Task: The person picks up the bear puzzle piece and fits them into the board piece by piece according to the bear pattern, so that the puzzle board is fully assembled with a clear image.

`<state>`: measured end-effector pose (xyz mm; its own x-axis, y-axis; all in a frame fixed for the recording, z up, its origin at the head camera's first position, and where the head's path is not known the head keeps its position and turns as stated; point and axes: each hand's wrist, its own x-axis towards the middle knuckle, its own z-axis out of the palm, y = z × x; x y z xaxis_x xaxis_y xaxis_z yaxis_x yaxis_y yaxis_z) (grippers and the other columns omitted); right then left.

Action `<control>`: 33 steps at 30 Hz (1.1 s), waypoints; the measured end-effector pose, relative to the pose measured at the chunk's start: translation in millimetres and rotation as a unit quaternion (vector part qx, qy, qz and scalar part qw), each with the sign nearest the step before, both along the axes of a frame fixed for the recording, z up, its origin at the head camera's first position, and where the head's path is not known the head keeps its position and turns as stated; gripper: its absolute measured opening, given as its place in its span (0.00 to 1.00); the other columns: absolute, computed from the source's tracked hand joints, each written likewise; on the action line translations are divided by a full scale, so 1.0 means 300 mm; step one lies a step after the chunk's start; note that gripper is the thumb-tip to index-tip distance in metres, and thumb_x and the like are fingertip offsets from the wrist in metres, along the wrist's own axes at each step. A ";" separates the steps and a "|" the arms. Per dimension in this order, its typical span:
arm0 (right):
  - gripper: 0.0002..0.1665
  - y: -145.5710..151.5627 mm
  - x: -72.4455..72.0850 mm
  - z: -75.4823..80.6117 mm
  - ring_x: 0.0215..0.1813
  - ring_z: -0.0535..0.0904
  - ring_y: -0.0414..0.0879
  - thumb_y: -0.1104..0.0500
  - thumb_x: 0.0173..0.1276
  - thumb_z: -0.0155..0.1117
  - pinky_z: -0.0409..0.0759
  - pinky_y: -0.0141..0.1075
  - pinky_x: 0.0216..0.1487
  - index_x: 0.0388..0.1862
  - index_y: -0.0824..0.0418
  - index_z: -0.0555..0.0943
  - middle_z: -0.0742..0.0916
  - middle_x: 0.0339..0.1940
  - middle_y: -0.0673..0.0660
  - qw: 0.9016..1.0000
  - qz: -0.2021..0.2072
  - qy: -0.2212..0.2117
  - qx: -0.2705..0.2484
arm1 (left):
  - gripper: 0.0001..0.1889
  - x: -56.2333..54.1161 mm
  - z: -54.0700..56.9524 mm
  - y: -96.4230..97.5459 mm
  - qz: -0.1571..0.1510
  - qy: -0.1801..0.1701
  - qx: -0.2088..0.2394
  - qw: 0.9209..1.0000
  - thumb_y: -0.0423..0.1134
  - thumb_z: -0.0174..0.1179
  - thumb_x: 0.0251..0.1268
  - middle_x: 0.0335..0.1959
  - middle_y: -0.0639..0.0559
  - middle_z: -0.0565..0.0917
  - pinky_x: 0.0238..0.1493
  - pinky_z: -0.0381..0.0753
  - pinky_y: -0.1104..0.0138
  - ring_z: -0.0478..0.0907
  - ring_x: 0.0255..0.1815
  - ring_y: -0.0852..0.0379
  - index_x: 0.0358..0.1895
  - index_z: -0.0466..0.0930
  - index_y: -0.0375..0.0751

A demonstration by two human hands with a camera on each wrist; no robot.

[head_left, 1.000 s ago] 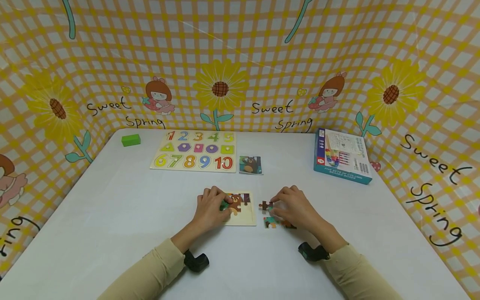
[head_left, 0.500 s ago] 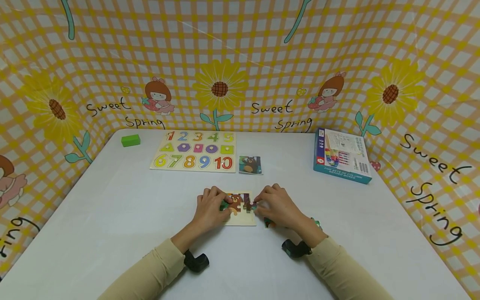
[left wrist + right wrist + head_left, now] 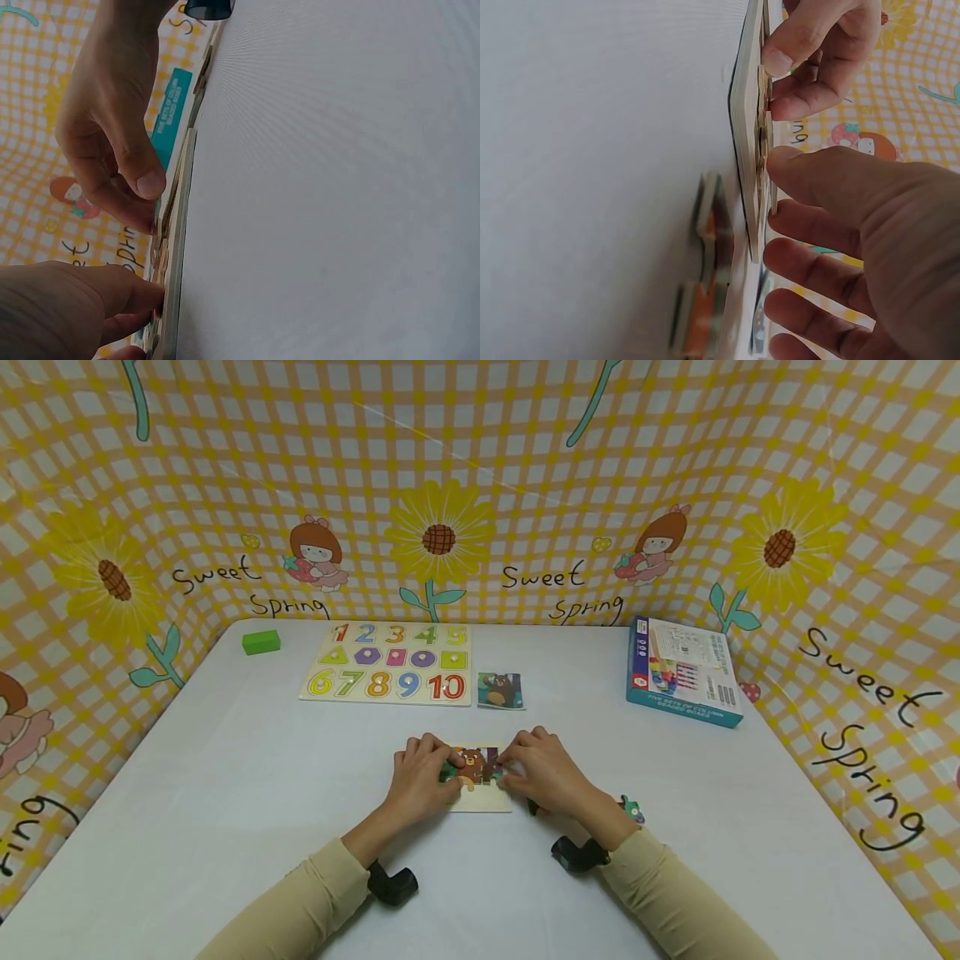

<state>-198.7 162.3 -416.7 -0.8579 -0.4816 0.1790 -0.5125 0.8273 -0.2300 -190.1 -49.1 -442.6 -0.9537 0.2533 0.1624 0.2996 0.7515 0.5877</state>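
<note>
On the white table (image 3: 225, 793), a small pale wooden puzzle tray with a brown bear picture (image 3: 480, 777) lies between both hands. The left hand (image 3: 420, 777) curls its fingers onto the tray's left edge, holding it. The right hand (image 3: 543, 772) presses a dark jigsaw piece (image 3: 495, 768) into the tray's right side with curled fingertips (image 3: 784, 161), loose colourful pieces (image 3: 705, 300) just beside it.

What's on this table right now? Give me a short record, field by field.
Left hand: left hand rests on the bear puzzle tray, fingers curled at its left edge
Right hand: right hand presses a puzzle piece into the tray
Loose pieces: loose pieces beside the right wrist
Behind: number board, bear card, blue box, green block
</note>
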 end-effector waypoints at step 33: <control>0.16 -0.012 0.001 -0.010 0.42 0.70 0.46 0.50 0.53 0.73 0.69 0.42 0.47 0.40 0.55 0.86 0.83 0.38 0.51 1.000 -0.012 -0.007 0.015 | 0.06 -0.013 0.005 0.078 -0.024 0.037 0.002 0.999 0.39 0.65 0.52 0.40 0.50 0.76 0.44 0.59 0.60 0.64 0.43 0.52 0.34 0.83 0.47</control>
<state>-198.5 158.6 -419.7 -0.8718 -0.4655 0.1527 -0.4890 0.8463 -0.2113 -194.1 -25.8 -441.0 -0.9257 0.2981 0.2327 0.3782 0.7332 0.5651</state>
